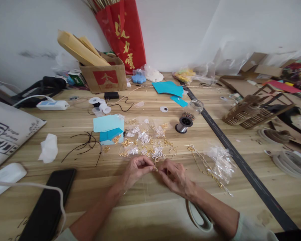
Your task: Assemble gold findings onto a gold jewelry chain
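Low over the near middle of the table, my left hand (137,169) and my right hand (174,177) meet fingertip to fingertip. Both are closed in a pinch on a thin gold-coloured strand (156,168), which has a small pale loop (157,160) at its top. Its finer detail is too small to make out. Just beyond the fingers lie loose silver beads (157,150) and gold beads (126,143), some on small clear bags. To the right of my right hand rest finished-looking gold strands (203,164) beside a heap of clear plastic bags (222,162).
A spool of wire (183,125) stands past the beads, near a dark strip (230,152) crossing the table. At left are a black phone (50,201), a white cable (57,189) and black cords (86,144). Behind stand a cardboard box (104,78) and a red bag (130,36).
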{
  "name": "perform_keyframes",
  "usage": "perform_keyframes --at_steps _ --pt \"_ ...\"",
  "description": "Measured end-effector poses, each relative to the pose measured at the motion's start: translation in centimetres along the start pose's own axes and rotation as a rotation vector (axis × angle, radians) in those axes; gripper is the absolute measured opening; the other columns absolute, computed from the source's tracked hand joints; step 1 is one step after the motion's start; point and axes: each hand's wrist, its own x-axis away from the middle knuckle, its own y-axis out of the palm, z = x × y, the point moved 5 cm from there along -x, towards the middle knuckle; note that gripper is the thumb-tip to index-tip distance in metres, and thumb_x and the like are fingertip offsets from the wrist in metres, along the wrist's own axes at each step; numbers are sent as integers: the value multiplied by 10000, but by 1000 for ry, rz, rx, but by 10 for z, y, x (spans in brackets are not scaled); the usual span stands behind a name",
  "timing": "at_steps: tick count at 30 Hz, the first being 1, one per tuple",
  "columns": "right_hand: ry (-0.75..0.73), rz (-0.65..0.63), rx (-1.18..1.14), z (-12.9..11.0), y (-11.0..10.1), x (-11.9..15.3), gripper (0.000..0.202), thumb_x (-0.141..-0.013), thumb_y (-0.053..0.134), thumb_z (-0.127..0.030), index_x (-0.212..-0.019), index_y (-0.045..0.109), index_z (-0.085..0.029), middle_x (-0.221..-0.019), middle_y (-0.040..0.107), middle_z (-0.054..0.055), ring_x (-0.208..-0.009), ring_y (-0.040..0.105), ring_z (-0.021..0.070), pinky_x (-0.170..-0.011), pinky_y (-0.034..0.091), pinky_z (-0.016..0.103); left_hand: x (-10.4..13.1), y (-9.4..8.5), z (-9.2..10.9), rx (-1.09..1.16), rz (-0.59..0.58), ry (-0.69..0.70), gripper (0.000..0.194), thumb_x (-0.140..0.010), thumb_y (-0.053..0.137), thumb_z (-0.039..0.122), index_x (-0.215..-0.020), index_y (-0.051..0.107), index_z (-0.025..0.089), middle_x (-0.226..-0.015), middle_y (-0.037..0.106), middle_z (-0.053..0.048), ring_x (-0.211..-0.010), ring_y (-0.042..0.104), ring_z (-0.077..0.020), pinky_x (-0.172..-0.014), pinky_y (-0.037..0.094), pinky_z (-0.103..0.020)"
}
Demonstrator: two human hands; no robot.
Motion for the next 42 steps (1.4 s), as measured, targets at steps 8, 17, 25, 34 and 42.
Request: perform_keyframes --at_steps 8,17,25,34,42 --pt "-8 -33 26 -2 2 1 64 -894 482 -144 -863 523 -181 -721 555 9 -587 490 105 -542 373 215 -2 0 -1 -13 -3 39 138 -695 718 242 -686 641 127 -696 653 -25 -674 583 -128 -669 448 -245" --pt "-14 -26 25 -1 2 0 58 -891 490 -142 -866 525 -181 -714 550 9 -581 488 105 -538 373 216 -1 0 -2 -33 -15 74 132 -715 701 242 -696 631 132 -734 651 -34 -709 589 -137 -696 456 -263" --pt "-9 -35 32 -2 2 1 66 -896 484 -152 -862 534 -178 -713 558 13 -579 498 104 -535 383 216 -2 0 -5 -41 -27 84 97 -723 677 213 -703 628 132 -734 638 -30 -705 576 -136 -682 444 -264" --pt "-11 -34 27 0 3 2 56 -891 496 -144 -859 522 -183 -708 548 7 -574 484 102 -533 375 215 -2 0 -6 -61 -41 96 87 -729 667 211 -719 626 134 -742 634 -29 -712 575 -136 -677 441 -260" --pt "-21 -25 20 -1 4 2 53 -897 497 -148 -874 526 -185 -713 560 10 -598 499 109 -551 389 218 0 3 -6 -145 -47 121 68 -750 645 190 -728 609 136 -745 614 -27 -720 572 -137 -682 445 -257"
